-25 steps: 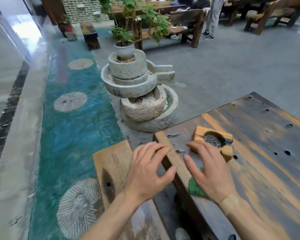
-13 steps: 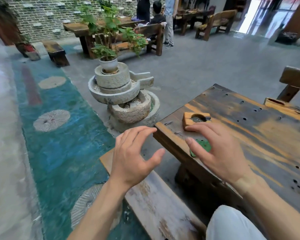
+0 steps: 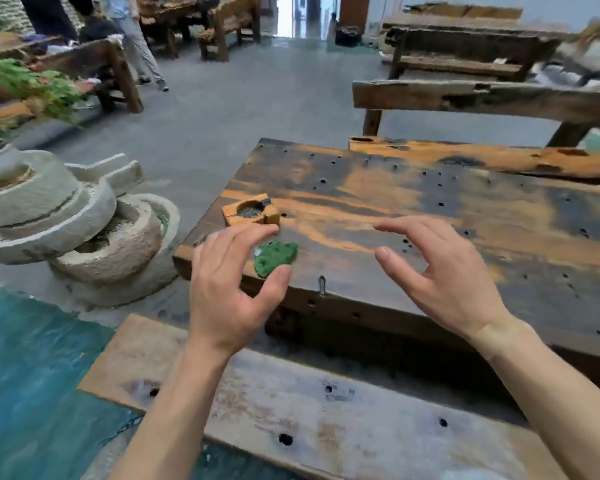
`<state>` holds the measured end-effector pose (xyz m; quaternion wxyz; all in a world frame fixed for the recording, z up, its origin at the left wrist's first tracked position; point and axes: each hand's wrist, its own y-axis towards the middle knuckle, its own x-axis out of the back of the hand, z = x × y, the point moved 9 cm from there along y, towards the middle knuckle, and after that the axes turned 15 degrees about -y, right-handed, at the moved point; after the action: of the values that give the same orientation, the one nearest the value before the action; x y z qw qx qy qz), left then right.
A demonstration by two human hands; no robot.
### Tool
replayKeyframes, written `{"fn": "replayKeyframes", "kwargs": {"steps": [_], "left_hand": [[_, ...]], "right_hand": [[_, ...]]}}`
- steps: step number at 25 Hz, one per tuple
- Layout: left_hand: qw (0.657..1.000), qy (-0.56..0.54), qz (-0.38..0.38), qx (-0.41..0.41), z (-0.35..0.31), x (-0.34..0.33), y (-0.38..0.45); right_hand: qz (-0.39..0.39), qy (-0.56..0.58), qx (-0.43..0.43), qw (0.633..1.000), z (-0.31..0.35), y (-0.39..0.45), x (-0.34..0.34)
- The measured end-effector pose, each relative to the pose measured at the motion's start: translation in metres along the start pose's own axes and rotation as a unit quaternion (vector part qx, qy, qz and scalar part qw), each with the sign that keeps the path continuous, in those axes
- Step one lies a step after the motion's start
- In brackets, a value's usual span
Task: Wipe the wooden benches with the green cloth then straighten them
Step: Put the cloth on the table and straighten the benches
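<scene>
Green cloth seemingly lies beyond left hand.

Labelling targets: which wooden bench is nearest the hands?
The pale backless bench directly below both forearms, beside the dark table. The other benches have backrests and stand beyond the table.

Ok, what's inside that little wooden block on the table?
The block has a round hollow holding something dark and speckled; it is too blurred to identify. The hollow's bottom is covered. Nothing sits on top, and neither hand touches it.
</scene>
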<state>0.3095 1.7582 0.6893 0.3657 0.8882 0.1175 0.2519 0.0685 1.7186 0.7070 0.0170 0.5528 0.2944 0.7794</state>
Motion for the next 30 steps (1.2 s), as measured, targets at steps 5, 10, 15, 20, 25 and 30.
{"fn": "replayKeyframes", "kwargs": {"steps": [5,10,15,20,25,30], "left_hand": [[0.987,-0.099,0.088,-0.094,-0.091,-0.123,0.003],[0.948,-0.227,0.148,-0.168,-0.219,-0.235,-0.047],[0.904,-0.309,0.238,-0.177,-0.330,-0.309,-0.124],[0.849,-0.370,0.318,-0.203,-0.418,-0.371,-0.184],[0.804,-0.410,0.362,-0.232,-0.489,-0.420,-0.221],[0.762,-0.442,0.394,-0.262,-0.537,-0.475,-0.237]], "right_hand": [[-0.072,-0.058,-0.110,0.990,-0.087,-0.107,0.092],[-0.143,-0.123,-0.227,0.955,-0.150,-0.268,0.186],[-0.191,-0.193,-0.332,0.903,-0.169,-0.415,0.270],[-0.221,-0.274,-0.415,0.839,-0.169,-0.536,0.340],[-0.239,-0.316,-0.492,0.775,-0.171,-0.617,0.374],[-0.252,-0.358,-0.541,0.718,-0.186,-0.652,0.394]]}}
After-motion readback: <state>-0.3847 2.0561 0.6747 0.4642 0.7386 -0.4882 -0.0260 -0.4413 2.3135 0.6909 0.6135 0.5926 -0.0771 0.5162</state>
